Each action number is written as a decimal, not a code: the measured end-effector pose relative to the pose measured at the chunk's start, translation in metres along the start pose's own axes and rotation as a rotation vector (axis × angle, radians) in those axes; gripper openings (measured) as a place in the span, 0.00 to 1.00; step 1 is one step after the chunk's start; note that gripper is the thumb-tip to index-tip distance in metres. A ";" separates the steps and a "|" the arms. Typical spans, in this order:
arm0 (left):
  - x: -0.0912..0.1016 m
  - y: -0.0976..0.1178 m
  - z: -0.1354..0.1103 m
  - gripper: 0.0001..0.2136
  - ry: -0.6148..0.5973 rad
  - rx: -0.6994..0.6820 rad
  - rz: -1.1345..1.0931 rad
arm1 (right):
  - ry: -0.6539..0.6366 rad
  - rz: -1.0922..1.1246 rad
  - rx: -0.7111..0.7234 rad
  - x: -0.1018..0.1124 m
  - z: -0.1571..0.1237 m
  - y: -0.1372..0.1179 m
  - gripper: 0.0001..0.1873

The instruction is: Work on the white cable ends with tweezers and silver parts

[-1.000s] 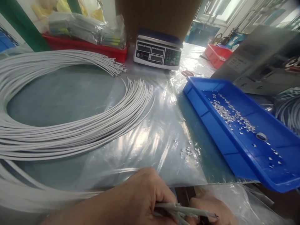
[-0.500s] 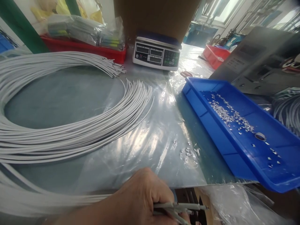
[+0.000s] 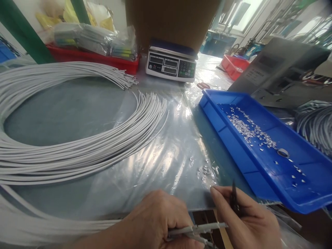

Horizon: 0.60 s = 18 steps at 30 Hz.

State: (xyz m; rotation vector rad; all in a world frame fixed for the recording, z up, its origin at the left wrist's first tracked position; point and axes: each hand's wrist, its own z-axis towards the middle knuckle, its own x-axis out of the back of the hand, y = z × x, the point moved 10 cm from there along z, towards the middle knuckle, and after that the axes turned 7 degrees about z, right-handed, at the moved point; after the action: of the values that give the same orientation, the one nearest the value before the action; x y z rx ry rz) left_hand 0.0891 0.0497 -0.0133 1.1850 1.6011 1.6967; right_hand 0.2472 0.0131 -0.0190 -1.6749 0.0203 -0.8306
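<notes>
At the bottom edge my left hand (image 3: pixel 155 221) is closed on a small bundle of white cable ends (image 3: pixel 204 227) that stick out to the right. My right hand (image 3: pixel 249 221) has come up beside those ends, its fingers pinched on a thin dark tool (image 3: pixel 234 199) that points upward. A big loop of white cables (image 3: pixel 77 152) lies on the plastic-covered table to the left, with its cut ends (image 3: pixel 155 100) fanned out near the middle. A few small shiny metal bits (image 3: pixel 206 170) lie on the plastic just above my hands.
A blue tray (image 3: pixel 233 152) with several small metal bits stands at the right. A weighing scale (image 3: pixel 169 65) sits at the back before a brown box. Red bins are at back left (image 3: pixel 90 55) and back right (image 3: pixel 234 65). A grey machine (image 3: pixel 282 69) stands far right.
My right hand dropped out of sight half a second ago and is back now, higher, holding the dark tool. My left hand has kept its grip on the cable ends.
</notes>
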 end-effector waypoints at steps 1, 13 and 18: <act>0.002 0.000 -0.001 0.15 0.006 0.000 0.016 | -0.041 -0.040 0.025 -0.004 0.004 -0.004 0.14; 0.006 0.003 0.002 0.16 -0.002 -0.045 0.048 | -0.020 -0.061 -0.054 -0.008 0.008 -0.010 0.15; 0.009 -0.004 -0.001 0.11 0.000 0.079 0.041 | -0.032 -0.056 -0.107 -0.009 0.011 -0.005 0.19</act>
State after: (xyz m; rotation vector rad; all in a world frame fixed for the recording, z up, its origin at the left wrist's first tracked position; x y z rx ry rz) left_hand 0.0835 0.0571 -0.0149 1.2650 1.6681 1.6720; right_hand 0.2437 0.0276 -0.0196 -1.7960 -0.0043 -0.8577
